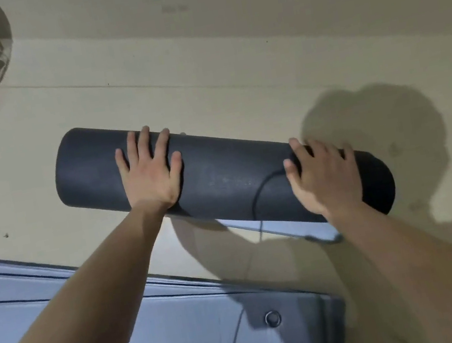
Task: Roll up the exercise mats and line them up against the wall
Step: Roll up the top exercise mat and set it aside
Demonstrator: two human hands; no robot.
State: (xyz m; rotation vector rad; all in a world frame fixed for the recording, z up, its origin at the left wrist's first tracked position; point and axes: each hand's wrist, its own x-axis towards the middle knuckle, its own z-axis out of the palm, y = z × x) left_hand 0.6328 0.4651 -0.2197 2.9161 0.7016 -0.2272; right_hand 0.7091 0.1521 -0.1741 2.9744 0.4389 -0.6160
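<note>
Rolled mat (220, 178) | left hand (151, 178) flat on top | right hand (324, 178) blurred

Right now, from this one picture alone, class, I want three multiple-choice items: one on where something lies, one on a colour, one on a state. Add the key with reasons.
1. Where does the pale blue mat lie, relative to the rolled mat?
A) on top of it
B) on the person's side of it
C) beyond it, propped against the wall

2. What colour is the rolled mat?
A) red
B) yellow
C) dark grey

3. How is the left hand?
A) flat on the rolled mat, fingers spread
B) a fist in the air
C) tucked in a pocket

Key: 1 B, it fills the near bottom of the view. 2 C, its whole surface is dark grey. 3 A, the palm and straight fingers lie on it.
</note>
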